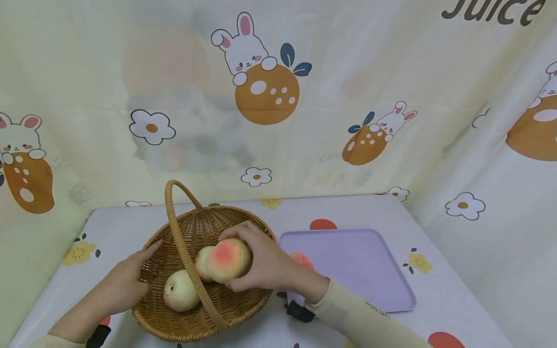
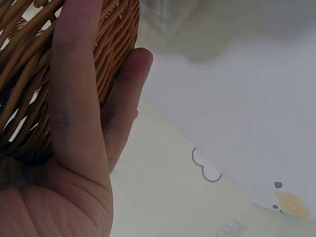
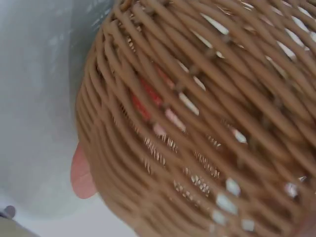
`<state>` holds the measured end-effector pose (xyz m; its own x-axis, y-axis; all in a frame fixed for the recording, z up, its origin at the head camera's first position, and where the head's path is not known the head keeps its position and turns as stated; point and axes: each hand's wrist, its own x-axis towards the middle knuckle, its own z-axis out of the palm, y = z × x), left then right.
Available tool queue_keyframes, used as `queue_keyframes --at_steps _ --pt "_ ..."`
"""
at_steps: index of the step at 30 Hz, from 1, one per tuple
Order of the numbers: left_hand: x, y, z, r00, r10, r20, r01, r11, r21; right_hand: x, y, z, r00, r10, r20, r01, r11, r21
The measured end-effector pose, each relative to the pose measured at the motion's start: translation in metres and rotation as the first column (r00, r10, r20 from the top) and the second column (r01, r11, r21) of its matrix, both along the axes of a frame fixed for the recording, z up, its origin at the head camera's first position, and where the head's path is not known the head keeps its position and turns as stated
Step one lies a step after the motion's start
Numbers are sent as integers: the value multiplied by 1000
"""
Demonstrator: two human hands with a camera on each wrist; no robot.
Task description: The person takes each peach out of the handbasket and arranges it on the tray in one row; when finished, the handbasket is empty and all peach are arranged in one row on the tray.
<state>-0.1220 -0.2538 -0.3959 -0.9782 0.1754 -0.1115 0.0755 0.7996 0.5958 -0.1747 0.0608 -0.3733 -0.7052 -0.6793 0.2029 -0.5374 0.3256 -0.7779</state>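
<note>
A wicker basket (image 1: 204, 224) with an arched handle (image 1: 178, 237) sits on the table. At its left rim my left hand (image 1: 124, 280) holds on; the left wrist view shows fingers (image 2: 74, 98) lying against the woven outside. My right hand (image 1: 270, 261) reaches over the basket's right side and grips a peach (image 1: 229, 261) with a pink blush. Partly hidden behind that peach is a paler peach (image 1: 202, 264). Another pale peach (image 1: 179, 290) lies in the basket, left of the handle. Woven wicker (image 3: 197, 123) fills most of the right wrist view, hiding the right hand's grip.
To the right of the basket lies a shallow lilac tray (image 1: 357, 266), its left part covered by my right forearm. A patterned cloth (image 1: 448, 299) covers the table. Behind it hangs a curtain (image 1: 313, 159) printed with rabbits and flowers.
</note>
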Motion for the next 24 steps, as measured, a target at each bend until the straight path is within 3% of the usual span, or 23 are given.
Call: queue_keyframes --at_steps 4,8,15,19,24 --pt "-1 -1 -1 1000 2 9 -2 1000 6 -5 18 5 991 30 128 -2 977 -211" --pt "-1 -1 -1 1000 1 4 -1 1000 3 -10 42 9 990 47 133 -3 951 -310" --pt "0 -1 -1 1000 0 -12 -1 1000 -12 -17 89 12 995 -90 39 97 945 -312" --pt "-1 -1 -1 1000 1 -9 -1 1000 -18 -20 117 10 987 -159 21 157 940 -304" --pt "-1 -2 -1 1000 0 -4 0 1000 -8 -22 152 -4 966 -255 33 255 941 -221"
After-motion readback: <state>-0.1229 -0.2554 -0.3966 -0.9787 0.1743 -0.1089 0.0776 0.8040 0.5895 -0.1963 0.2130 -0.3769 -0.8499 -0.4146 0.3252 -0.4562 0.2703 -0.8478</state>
